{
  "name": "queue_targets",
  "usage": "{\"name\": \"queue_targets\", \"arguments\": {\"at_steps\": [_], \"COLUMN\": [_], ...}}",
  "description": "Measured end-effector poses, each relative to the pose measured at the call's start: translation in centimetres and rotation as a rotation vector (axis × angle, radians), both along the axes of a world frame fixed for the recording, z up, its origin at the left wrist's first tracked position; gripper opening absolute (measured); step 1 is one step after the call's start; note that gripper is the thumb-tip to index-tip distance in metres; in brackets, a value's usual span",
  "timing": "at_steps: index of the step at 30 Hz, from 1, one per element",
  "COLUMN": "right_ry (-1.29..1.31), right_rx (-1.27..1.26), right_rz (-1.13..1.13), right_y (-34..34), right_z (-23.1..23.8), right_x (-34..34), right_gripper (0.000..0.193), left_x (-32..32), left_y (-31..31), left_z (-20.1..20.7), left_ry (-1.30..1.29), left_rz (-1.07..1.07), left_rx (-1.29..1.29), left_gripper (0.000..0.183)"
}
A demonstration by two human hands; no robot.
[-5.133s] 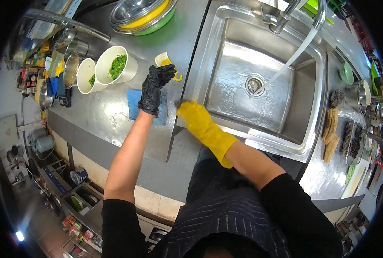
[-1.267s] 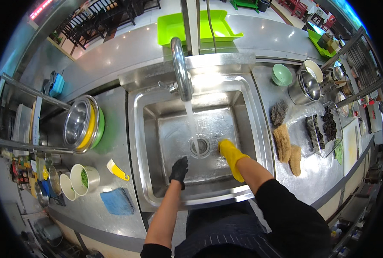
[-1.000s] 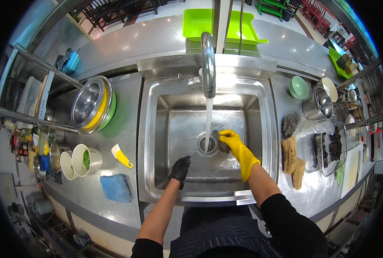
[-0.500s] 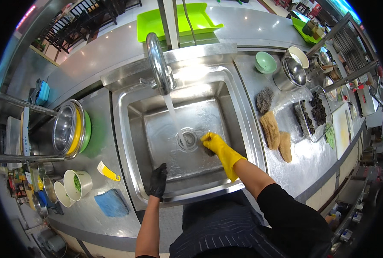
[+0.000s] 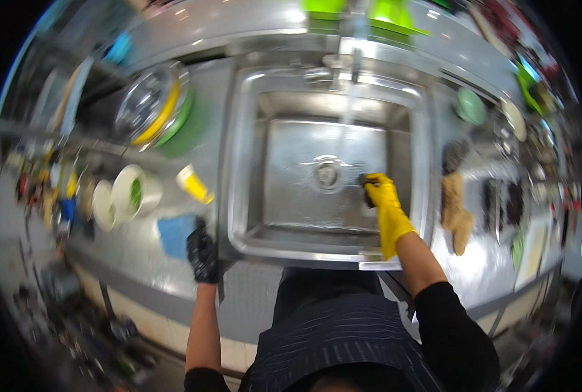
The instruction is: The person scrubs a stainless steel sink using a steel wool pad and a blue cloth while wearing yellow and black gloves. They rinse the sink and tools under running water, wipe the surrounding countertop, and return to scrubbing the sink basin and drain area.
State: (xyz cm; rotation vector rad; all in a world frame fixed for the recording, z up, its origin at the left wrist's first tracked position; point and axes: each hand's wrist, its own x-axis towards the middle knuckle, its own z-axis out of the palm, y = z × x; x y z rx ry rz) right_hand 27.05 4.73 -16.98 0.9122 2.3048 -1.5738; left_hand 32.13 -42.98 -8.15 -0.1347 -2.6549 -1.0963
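My right hand point(image 5: 383, 199), in a long yellow rubber glove, is inside the steel sink point(image 5: 284, 202), right of the drain point(image 5: 328, 174). Its fingers are closed on a small dark scouring pad point(image 5: 370, 191), partly hidden by the glove. Water point(image 5: 348, 108) runs from the faucet at the far side into the basin. My left hand point(image 5: 202, 253), in a thin black glove, is over the counter left of the sink, at the right edge of a folded blue cloth point(image 5: 175, 236). Motion blur smears its fingers, and I cannot tell whether they grip the cloth.
On the left counter are a yellow-handled brush or scraper point(image 5: 194, 184), white tubs point(image 5: 136, 189) with chopped greens, and stacked bowls point(image 5: 148, 108). Tan sponges point(image 5: 454, 202), a grey scourer point(image 5: 454, 157), a green bowl point(image 5: 470, 106) and a tray of dark food point(image 5: 503, 202) lie right.
My left hand has left the sink's near-left edge and moved left to the blue cloth. My right hand stays in the basin with the dark pad lifted slightly. The whole view has shifted.
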Motion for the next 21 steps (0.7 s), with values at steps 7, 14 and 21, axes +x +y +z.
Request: {"name": "queue_targets", "arguments": {"at_steps": [7, 14, 21], "right_ry": [0.041, -0.049, 0.073], "right_rx": [0.415, 0.299, 0.180], "right_rz": [0.349, 0.477, 0.637], "right_y": [-0.9, -4.5, -10.2], "right_z": [-1.5, 0.1, 0.6], "right_x": [0.2, 2.8, 3.1], "right_gripper": [0.044, 0.037, 0.038], "left_x": [2.7, 1.2, -1.9], "left_y": [-1.2, -7.2, -11.2], "left_z": [1.7, -1.7, -2.0], "left_ry": [-0.032, -0.206, -0.550], "left_rz": [0.331, 0.566, 0.847], "left_rx": [-0.039, -0.321, -0.006], "left_gripper": [0.035, 0.049, 0.061]}}
